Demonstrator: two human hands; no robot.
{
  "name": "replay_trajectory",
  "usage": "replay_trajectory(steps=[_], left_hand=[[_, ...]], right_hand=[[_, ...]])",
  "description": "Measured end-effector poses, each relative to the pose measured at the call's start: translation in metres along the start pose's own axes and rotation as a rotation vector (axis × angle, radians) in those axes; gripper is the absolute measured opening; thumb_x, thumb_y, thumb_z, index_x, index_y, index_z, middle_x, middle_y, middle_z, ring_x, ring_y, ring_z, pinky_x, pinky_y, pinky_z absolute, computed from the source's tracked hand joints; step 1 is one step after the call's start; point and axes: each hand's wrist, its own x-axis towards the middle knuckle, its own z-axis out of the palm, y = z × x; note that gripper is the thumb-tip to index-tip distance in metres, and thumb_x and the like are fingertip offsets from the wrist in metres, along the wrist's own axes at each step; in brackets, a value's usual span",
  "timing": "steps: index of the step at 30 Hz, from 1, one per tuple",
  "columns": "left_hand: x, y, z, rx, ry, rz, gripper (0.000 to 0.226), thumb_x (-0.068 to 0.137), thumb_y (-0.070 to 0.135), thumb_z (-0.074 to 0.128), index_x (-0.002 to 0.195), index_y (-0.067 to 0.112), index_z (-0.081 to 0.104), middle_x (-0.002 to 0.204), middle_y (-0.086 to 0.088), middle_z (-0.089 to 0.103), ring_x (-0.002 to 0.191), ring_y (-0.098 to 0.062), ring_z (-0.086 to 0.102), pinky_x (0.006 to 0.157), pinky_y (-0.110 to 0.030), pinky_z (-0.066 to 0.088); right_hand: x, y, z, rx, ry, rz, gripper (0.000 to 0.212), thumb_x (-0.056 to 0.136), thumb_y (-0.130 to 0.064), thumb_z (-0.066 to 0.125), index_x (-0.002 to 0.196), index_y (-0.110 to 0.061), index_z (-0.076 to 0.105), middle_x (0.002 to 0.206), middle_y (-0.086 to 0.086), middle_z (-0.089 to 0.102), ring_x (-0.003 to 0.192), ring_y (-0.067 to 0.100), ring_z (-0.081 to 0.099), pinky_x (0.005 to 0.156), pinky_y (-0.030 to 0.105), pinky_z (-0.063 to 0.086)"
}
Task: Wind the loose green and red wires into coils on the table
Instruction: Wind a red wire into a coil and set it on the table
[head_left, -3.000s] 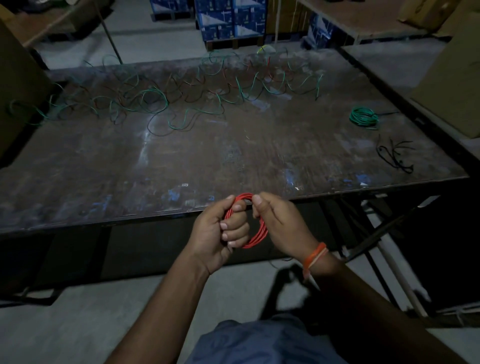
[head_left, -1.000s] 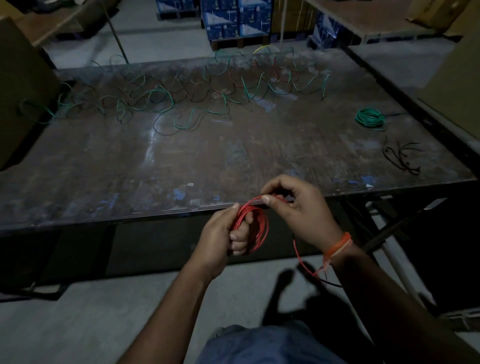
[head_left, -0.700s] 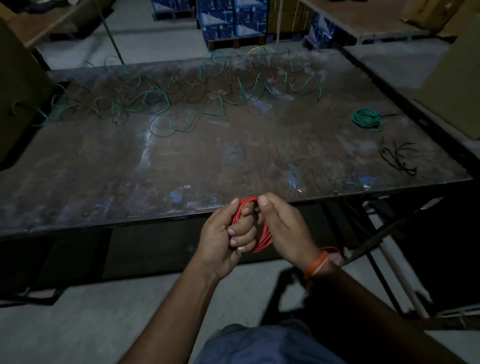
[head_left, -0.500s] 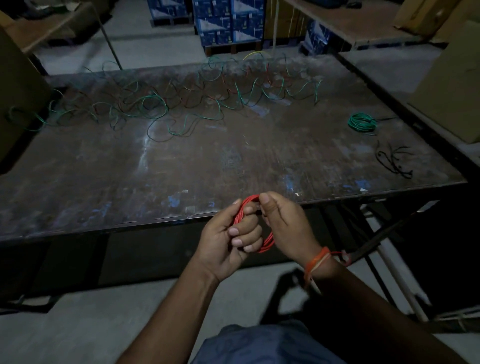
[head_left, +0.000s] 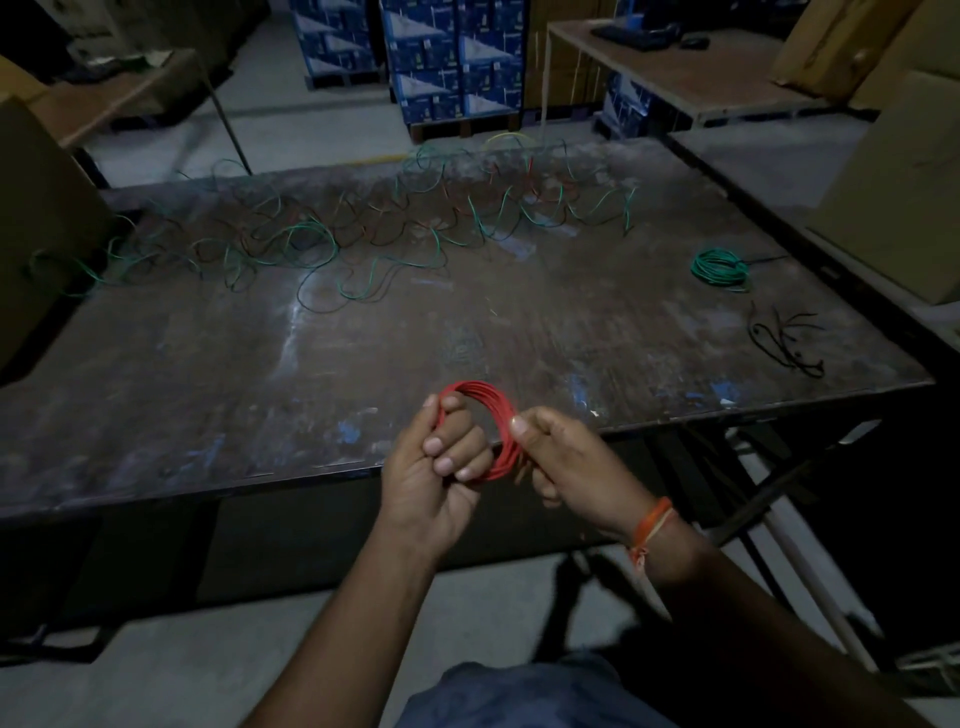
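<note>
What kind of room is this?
Probably a warehouse or workshop: stacked blue cartons on the bare floor, a scuffed worktable strewn with loose wires, and big cardboard boxes alongside.

- No text, label, brand or number can be read anywhere.
- The blue cartons (head_left: 441, 57) stacked beyond the worktop (head_left: 363, 353) carry white print, too blurred to read.

Red wire coil (head_left: 493, 415) held upright at the table's near edge; green coil (head_left: 719, 267) flat, far right; loose green and red wires (head_left: 363, 234) tangled across the far side.
</note>
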Motion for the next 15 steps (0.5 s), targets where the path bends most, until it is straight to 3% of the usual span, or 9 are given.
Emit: replay_trajectory(steps=[2, 4, 7, 12, 15], left_hand=[[0.002, 0.017, -0.008, -0.076, -0.004, 0.046, 0.033, 0.106, 0.025, 0.028, 0.087, 0.014, 0.052, 0.049, 0.009, 0.040, 0.038, -0.004, 0.038, 0.042, -0.015, 0.030], [0.002, 0.031, -0.016, -0.126, 0.003, 0.095, 0.036, 0.107, 0.024, 0.026, 0.086, 0.014, 0.053, 0.051, 0.009, 0.041, 0.041, -0.005, 0.039, 0.044, -0.016, 0.030], [0.004, 0.043, -0.021, -0.025, 0.143, 0.210, 0.032, 0.107, 0.024, 0.029, 0.085, 0.016, 0.050, 0.052, 0.010, 0.040, 0.043, -0.003, 0.038, 0.044, -0.016, 0.033], [0.002, 0.020, -0.016, 0.517, 0.379, 0.320, 0.027, 0.107, 0.023, 0.033, 0.088, 0.014, 0.048, 0.056, 0.004, 0.054, 0.048, -0.008, 0.053, 0.051, -0.021, 0.047], [-0.006, 0.003, -0.004, 0.988, 0.323, 0.302, 0.032, 0.109, 0.017, 0.030, 0.085, 0.008, 0.048, 0.054, 0.005, 0.060, 0.048, -0.004, 0.055, 0.052, -0.019, 0.045]], right_hand=[[-0.008, 0.001, -0.012, -0.196, -0.120, -0.011, 0.014, 0.101, -0.029, 0.061, 0.103, -0.015, 0.060, 0.067, 0.001, 0.065, 0.048, 0.008, 0.047, 0.048, 0.023, 0.037], [-0.015, -0.002, -0.023, -0.449, -0.150, -0.086, 0.002, 0.097, -0.021, 0.066, 0.098, -0.021, 0.065, 0.066, -0.004, 0.066, 0.054, 0.001, 0.052, 0.056, 0.017, 0.040], [-0.024, -0.015, -0.030, -0.730, -0.152, -0.225, 0.006, 0.094, -0.026, 0.064, 0.090, -0.025, 0.067, 0.069, -0.008, 0.065, 0.061, 0.004, 0.058, 0.059, 0.021, 0.042], [-0.030, -0.046, -0.013, -0.798, -0.273, -0.450, 0.016, 0.098, -0.033, 0.056, 0.097, -0.022, 0.068, 0.082, -0.008, 0.066, 0.073, 0.008, 0.062, 0.068, 0.027, 0.047], [-0.023, -0.055, 0.000, -0.774, -0.241, -0.572, 0.014, 0.098, -0.027, 0.060, 0.093, -0.017, 0.068, 0.091, -0.001, 0.068, 0.081, 0.013, 0.065, 0.070, 0.016, 0.041]])
